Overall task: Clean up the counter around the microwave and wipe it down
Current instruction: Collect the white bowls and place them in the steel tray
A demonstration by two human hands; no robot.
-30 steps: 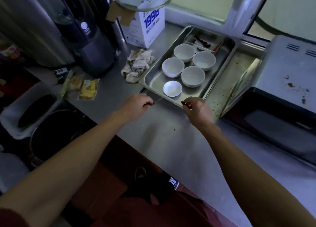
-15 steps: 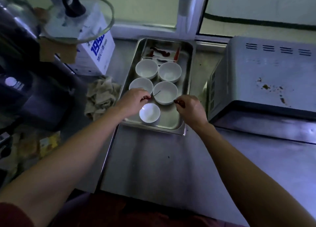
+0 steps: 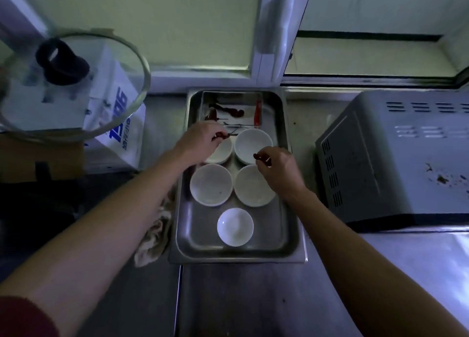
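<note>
1. Head view: pinching a thin metal pick (image 3: 232,133) in the left hand (image 3: 200,140), a small red-tipped bit (image 3: 261,158) in the right hand (image 3: 280,168), over bowls (image 3: 253,142) in the tray (image 3: 291,235).
2. Risking dropping either into a bowl from so slight a grip.
3. Sitting just left of the microwave (image 3: 396,159) on a steel worktop (image 3: 253,298), under a window (image 3: 177,19), rag (image 3: 154,237) lying beside.

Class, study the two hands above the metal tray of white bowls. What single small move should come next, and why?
Probably lowering both hands to the small inner tray at the far end and letting go. The left hand and right hand each pinch a thin red-handled tool, and similar tools already lie there, beyond the bowls.
</note>
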